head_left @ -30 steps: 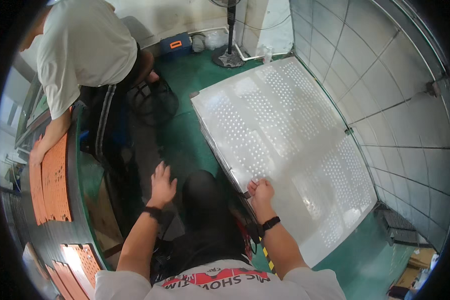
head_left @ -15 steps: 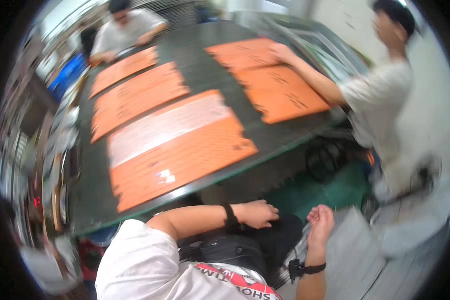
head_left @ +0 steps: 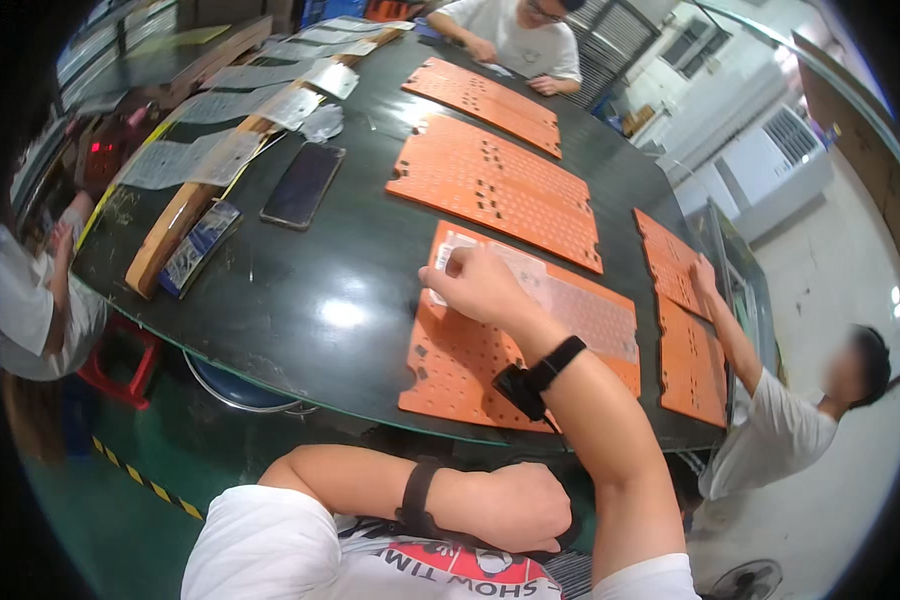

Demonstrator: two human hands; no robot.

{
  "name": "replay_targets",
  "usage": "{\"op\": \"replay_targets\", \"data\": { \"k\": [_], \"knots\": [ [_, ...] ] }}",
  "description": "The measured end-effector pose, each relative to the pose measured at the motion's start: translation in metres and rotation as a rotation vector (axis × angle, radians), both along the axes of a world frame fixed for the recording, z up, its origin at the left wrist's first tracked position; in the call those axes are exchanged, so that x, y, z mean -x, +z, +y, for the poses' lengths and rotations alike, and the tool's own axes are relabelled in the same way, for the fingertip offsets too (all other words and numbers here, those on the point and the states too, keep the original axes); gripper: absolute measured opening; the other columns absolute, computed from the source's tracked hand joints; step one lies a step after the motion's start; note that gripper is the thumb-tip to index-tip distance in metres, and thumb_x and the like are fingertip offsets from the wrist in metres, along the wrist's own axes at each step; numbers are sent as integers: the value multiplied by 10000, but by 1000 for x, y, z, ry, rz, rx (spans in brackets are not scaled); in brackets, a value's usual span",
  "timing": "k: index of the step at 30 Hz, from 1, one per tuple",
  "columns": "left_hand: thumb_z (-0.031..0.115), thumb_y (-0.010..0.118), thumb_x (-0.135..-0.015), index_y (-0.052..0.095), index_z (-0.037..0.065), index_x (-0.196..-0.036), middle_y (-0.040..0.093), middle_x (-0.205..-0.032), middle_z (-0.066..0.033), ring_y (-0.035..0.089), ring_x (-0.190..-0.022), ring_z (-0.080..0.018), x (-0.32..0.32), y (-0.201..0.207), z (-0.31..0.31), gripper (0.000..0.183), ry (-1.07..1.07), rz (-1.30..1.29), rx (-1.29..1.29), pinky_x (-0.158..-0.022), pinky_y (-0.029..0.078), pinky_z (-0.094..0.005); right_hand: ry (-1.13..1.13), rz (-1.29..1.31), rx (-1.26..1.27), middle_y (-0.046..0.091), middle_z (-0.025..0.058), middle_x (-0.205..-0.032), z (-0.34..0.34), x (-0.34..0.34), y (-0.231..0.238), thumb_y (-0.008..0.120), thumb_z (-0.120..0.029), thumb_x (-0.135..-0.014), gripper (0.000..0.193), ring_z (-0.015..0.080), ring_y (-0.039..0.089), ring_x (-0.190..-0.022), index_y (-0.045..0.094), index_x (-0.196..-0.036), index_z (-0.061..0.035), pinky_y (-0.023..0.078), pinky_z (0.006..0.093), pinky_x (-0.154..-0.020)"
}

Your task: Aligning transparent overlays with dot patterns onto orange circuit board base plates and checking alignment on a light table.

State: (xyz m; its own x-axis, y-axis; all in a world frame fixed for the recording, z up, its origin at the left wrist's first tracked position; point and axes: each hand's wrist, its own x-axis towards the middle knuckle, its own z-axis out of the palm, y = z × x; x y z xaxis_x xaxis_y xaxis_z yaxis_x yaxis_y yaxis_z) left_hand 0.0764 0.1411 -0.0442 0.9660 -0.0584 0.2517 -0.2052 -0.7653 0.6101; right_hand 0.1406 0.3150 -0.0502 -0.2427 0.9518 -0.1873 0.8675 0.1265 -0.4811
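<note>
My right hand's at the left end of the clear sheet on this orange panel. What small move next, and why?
Probably bring your left hand up to steady the orange panel: it is curled below the near edge of the table, while your right hand alone is at the clear sheet, which covers only part of the panel.

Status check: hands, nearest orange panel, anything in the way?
Right hand at left end of pale sheet on nearest orange panel. Left hand near torso. Right forearm hides part of panel.
</note>
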Motion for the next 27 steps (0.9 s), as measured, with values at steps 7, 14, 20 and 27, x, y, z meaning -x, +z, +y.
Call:
{"op": "replay_targets", "data": {
  "k": [7, 14, 20, 27],
  "knots": [
    [357, 579, -862, 630, 7, -742, 620, -628, -160, 613, -650, -351, 21, -13, 27, 374, 90, -23, 60, -662, 454, -413, -19, -288, 72, 659, 223, -791, 36, 12, 19, 609, -275, -731, 301, 348, 653, -772, 673, -755, 19, 511, 402, -735],
    [337, 618, -830, 634, -13, -745, 623, -665, -162, 628, -678, -358, -36, -13, 19, 360, -8, -164, 82, -633, 479, -425, -184, 29, 262, 574, 20, -716, 71, -178, 135, 559, -167, -782, 182, 127, 585, -661, 621, -801, 3, 505, 264, -609],
    [315, 602, -846, 585, 19, -848, 566, -863, -117, 567, -868, -284, -121, 18, 6, 296, -10, -363, 116, -717, 426, -377, -533, -441, -10, 576, 70, -650, 39, -283, 260, 548, -129, -722, 224, 184, 571, -528, 635, -865, 20, 506, 318, -474],
    [67, 625, -774, 605, -17, -870, 603, -986, -187, 574, -939, -356, -245, 49, 1, 129, 225, -1037, 682, -787, 462, -409, -824, -653, -213, 531, 39, -561, -70, -329, 358, 515, -114, -715, 99, 121, 502, -428, 559, -696, -27, 451, 276, -387]
  ]
}}
